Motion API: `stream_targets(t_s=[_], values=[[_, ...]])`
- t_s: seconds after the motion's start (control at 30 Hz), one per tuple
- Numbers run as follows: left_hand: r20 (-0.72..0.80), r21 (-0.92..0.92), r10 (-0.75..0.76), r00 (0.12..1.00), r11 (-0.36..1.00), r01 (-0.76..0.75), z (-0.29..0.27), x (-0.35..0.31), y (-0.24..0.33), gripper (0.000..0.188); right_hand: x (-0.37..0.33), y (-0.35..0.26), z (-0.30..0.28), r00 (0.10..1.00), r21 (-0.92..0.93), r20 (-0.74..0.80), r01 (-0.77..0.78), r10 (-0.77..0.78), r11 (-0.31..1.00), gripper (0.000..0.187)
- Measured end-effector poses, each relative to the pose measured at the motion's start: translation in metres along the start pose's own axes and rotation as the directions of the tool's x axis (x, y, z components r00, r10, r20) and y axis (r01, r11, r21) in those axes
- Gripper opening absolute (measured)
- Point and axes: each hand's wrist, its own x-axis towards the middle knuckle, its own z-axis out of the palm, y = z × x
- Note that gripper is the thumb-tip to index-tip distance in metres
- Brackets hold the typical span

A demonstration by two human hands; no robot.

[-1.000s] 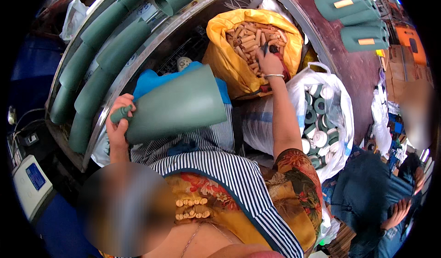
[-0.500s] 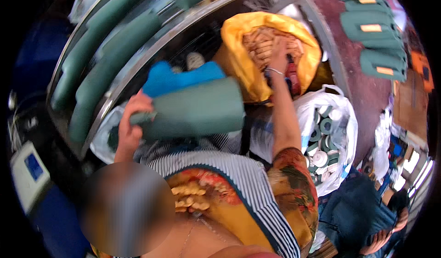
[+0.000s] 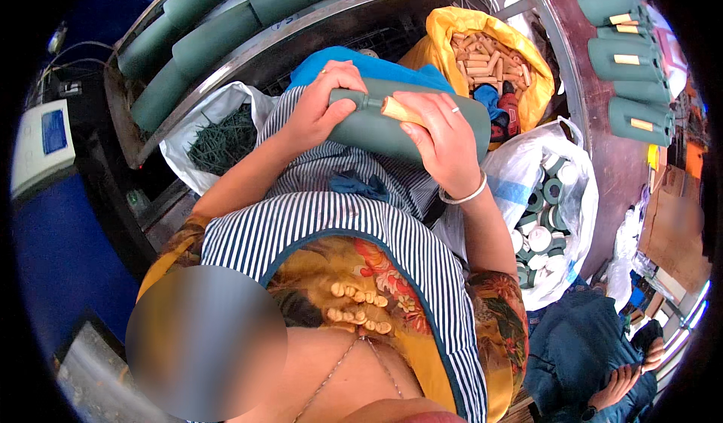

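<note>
Head view: my left hand (image 3: 324, 103) pinches a green stem (image 3: 367, 100) over the green cylinder (image 3: 376, 138) across my lap; my right hand (image 3: 444, 141) grips a tan peg (image 3: 399, 112) beside it. The yellow bag (image 3: 444, 28) holds tan pegs, the right white bag (image 3: 580, 246) green-and-white caps. A dark gap borders the metal trough (image 3: 324, 20), cut off above.
</note>
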Motion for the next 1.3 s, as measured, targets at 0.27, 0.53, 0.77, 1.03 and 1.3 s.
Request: stream_targets(t_s=[0.27,0.53,0.77,1.03,1.3], values=[[0.119,0.13,0.075,0.99,0.987,-0.09,0.032,0.009,0.033,0.028,-0.032,0.001,-0.025,0.988,-0.136,0.026,0.153,-0.151,0.979,0.037],[0.168,0.218,0.127,0.978,0.962,-0.163,0.07,0.012,0.048,0.034,-0.064,-0.005,-0.049,0.993,0.07,0.12,-0.022,0.013,0.997,0.034],[0.236,0.285,0.166,0.957,0.93,-0.231,0.071,0.022,0.052,0.047,-0.073,-0.018,-0.04,0.99,0.174,0.036,-0.142,0.138,0.974,0.026],[-0.14,0.15,-0.252,0.957,0.95,0.272,-0.002,-0.016,0.042,0.019,-0.098,0.076,-0.079,0.909,-0.172,-0.355,-0.293,0.218,0.941,0.026],[0.015,0.297,-0.178,0.984,0.941,0.165,0.001,-0.007,0.029,0.032,-0.106,0.26,0.017,0.579,-0.013,-0.495,-0.751,0.648,0.661,0.062]])
